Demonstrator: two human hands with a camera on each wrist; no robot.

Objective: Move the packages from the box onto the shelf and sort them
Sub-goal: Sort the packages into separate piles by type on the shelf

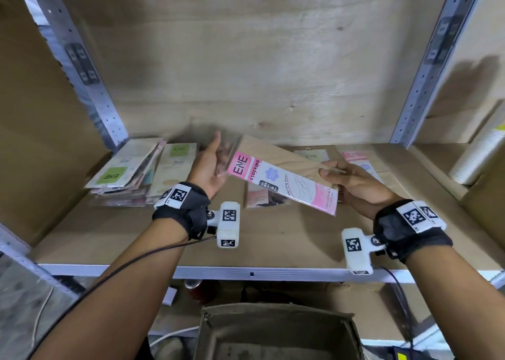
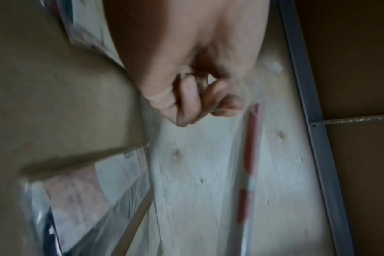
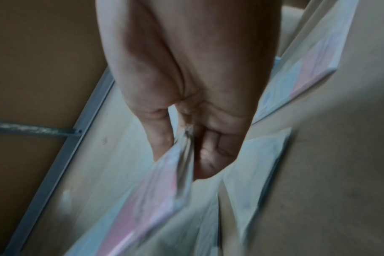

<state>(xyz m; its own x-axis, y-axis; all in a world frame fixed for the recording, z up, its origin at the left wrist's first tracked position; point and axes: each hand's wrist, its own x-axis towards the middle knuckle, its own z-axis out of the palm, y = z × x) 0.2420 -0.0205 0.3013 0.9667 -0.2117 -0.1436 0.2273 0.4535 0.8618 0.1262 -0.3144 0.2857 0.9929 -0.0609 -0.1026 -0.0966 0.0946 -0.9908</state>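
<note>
My right hand [image 1: 347, 180] pinches the right end of a pink ENE stocking package [image 1: 284, 186] and holds it tilted above the shelf board [image 1: 136, 239]. In the right wrist view the thumb and fingers [image 3: 162, 136] clamp that package [image 3: 143, 199] at its edge. My left hand [image 1: 209, 165] is raised at the package's left end, thumb up, gripping a second, blurred clear-wrapped package [image 1: 224, 153]. The left wrist view shows my curled fingers [image 2: 195, 100] beside a thin package seen edge-on [image 2: 250, 155]. The cardboard box [image 1: 276, 332] stands below the shelf; its contents are not visible.
A pile of green-label packages [image 1: 117, 178] lies at the shelf's left. One package [image 1: 262, 197] lies flat under the held one. Further packages [image 1: 352, 156] lie at the back right. A stack of white cups [image 1: 481, 154] sits on the neighbouring shelf to the right. Metal uprights [image 1: 426, 67] flank the bay.
</note>
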